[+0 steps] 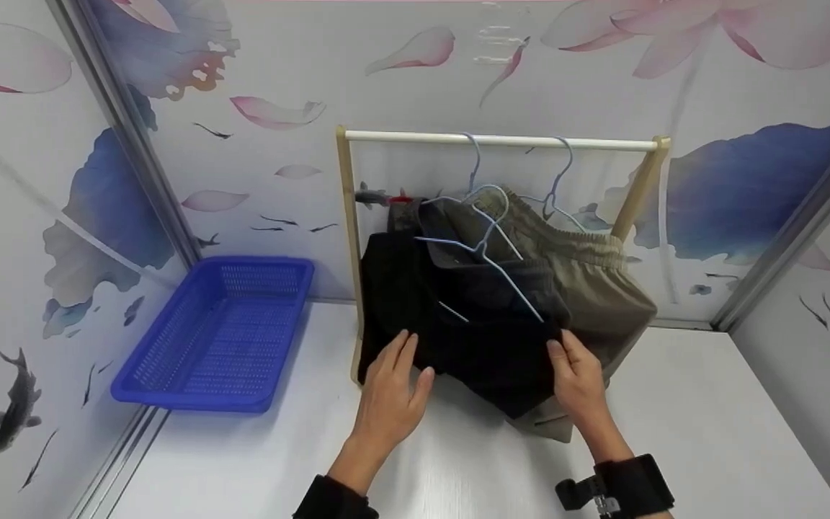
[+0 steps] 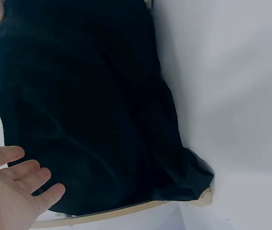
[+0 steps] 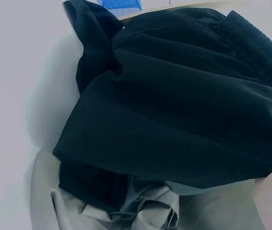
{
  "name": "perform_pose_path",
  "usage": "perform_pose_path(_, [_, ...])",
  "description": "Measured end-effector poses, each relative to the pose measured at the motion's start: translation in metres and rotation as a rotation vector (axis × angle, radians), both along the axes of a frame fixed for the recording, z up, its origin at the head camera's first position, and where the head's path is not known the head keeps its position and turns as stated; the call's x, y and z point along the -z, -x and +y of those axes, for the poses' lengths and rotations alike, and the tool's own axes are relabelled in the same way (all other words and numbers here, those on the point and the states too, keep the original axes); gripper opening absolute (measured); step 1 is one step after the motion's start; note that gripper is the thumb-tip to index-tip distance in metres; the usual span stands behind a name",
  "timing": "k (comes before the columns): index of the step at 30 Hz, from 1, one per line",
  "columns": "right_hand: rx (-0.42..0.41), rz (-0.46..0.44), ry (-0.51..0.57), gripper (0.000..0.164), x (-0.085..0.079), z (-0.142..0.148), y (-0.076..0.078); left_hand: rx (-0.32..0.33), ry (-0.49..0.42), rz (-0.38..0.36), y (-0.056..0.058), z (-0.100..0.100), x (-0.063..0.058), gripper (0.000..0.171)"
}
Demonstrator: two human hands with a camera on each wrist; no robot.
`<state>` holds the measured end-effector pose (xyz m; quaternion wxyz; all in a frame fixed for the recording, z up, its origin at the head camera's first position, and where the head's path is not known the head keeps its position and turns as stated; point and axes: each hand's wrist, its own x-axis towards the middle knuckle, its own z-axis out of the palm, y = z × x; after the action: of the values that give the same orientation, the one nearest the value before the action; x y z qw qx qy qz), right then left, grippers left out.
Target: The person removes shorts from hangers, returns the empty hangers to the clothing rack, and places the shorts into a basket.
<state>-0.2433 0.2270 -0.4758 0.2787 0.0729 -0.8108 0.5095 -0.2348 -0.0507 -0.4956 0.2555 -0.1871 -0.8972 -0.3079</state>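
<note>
Black pants (image 1: 494, 353) hang spread at the front of a small clothes rack, and a ribbed elastic waistband (image 3: 258, 45) shows in the right wrist view. My right hand (image 1: 579, 375) pinches the right end of their waist, close to the tip of a pale blue wire hanger (image 1: 483, 249). That hanger sits at the waist opening, its hook below the rail and apart from it. My left hand (image 1: 390, 396) is by the left part of the cloth, fingers extended; in the left wrist view its fingers (image 2: 32, 175) lie loosely spread over the fabric's edge.
Behind hang dark grey pants (image 1: 516, 281) and khaki pants (image 1: 595, 288). Two hanger hooks sit on the white rail (image 1: 415, 136) between wooden posts (image 1: 349, 238). A blue plastic basket (image 1: 285, 328) stands left on the white table (image 1: 703, 432). Printed panels enclose the table.
</note>
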Motion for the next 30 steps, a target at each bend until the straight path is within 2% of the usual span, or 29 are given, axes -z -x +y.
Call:
perform_pose_path(5, [0.012, 0.0, 0.003, 0.019, 0.007, 0.006, -0.004, 0.006, -0.001, -0.006, 0.0, 0.002, 0.002, 0.057])
perform_pose_path(12, [0.0, -0.03, -0.008, 0.016, -0.016, -0.003, -0.028, 0.003, -0.019, -0.023, -0.002, 0.002, 0.008, 0.058])
perform_pose_path(14, [-0.003, -0.023, -0.014, 0.015, -0.013, -0.001, -0.029, 0.003, -0.026, -0.027, -0.001, 0.002, 0.008, 0.058])
perform_pose_path(16, [-0.001, -0.012, -0.022, 0.015, -0.008, 0.002, -0.028, 0.004, -0.028, -0.027, -0.001, 0.002, 0.008, 0.058])
perform_pose_path(23, [-0.015, -0.015, -0.012, 0.014, 0.03, 0.021, -0.017, -0.004, -0.033, -0.025, 0.001, 0.001, 0.01, 0.058])
perform_pose_path(30, [-0.037, -0.019, -0.019, 0.015, 0.045, 0.028, -0.024, -0.005, -0.045, -0.019, 0.001, -0.001, 0.015, 0.056])
